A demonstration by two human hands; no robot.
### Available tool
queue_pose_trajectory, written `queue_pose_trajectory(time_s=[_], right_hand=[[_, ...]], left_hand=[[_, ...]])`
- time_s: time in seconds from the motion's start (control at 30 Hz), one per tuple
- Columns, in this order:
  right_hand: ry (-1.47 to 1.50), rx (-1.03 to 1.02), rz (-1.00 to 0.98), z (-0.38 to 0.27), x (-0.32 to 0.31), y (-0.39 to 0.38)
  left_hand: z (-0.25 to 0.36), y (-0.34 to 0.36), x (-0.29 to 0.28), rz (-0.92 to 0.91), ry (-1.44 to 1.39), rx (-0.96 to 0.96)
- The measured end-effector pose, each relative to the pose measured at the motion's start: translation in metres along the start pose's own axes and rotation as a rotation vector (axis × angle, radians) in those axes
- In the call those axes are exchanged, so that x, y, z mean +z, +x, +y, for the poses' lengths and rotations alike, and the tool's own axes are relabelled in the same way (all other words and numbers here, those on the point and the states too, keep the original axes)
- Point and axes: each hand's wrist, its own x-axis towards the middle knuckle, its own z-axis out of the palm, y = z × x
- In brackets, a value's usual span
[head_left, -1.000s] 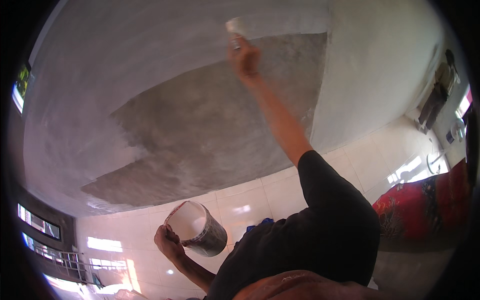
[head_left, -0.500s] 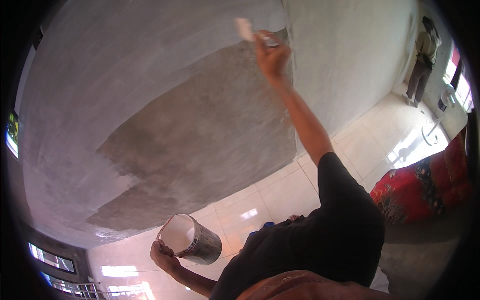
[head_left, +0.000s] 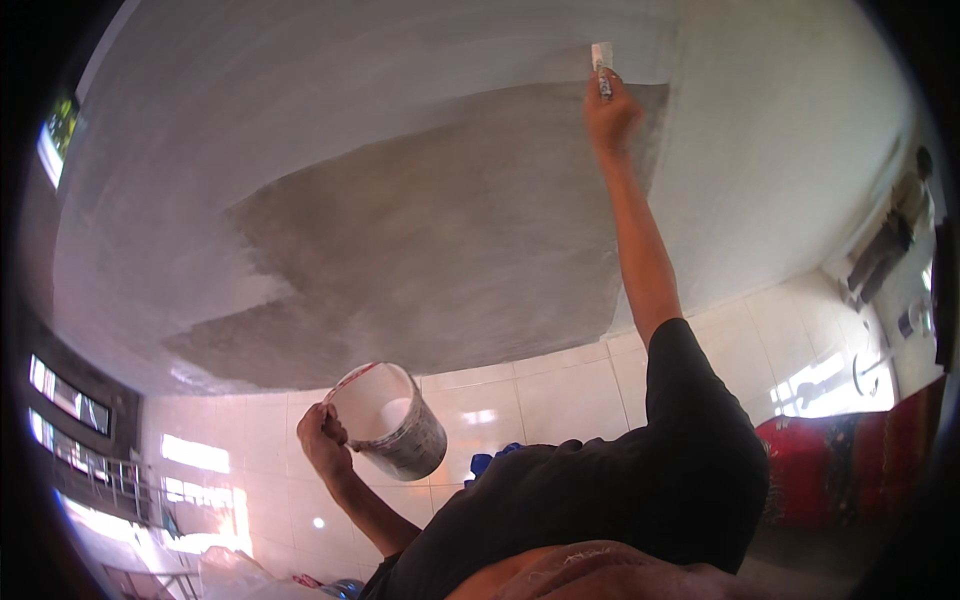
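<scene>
Left hand (head_left: 325, 440) closed round handle (head_left: 344, 383) of bucket (head_left: 425, 448); bucket tilts just right of grip, white paint (head_left: 391, 413) inside. Right hand (head_left: 613, 115) holds flat brush (head_left: 601, 55), tip above grip, by grey wall (head_left: 430, 220).

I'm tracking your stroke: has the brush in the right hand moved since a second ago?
Yes. The brush in the right hand has moved rightward, closer to the corner where the walls meet.

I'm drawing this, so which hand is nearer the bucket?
Left: the left hand holds the bucket; the right hand is up by the wall, away from the bucket, holding a brush.
</scene>
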Motion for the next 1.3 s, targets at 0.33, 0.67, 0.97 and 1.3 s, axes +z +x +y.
queue_pose_trajectory(time_s=[0.33, 0.67, 0.97, 1.3], right_hand=[[0.529, -0.116, -0.211, -0.251, 0.065, -0.107], [1.163, 0.431, -1.032, -0.222, -0.107, -0.106], [1.221, 0.116, -1.667, -0.227, -0.138, -0.165], [0.989, -0.084, -1.875, -0.271, -0.148, -0.254]], left_hand=[[-0.012, 0.009, 0.001, -0.138, 0.017, -0.053], [-0.003, 0.006, 0.001, -0.117, 0.052, -0.095], [0.002, 0.006, 0.007, -0.134, 0.090, -0.150], [0.005, 0.007, 0.015, -0.265, 0.118, -0.229]])
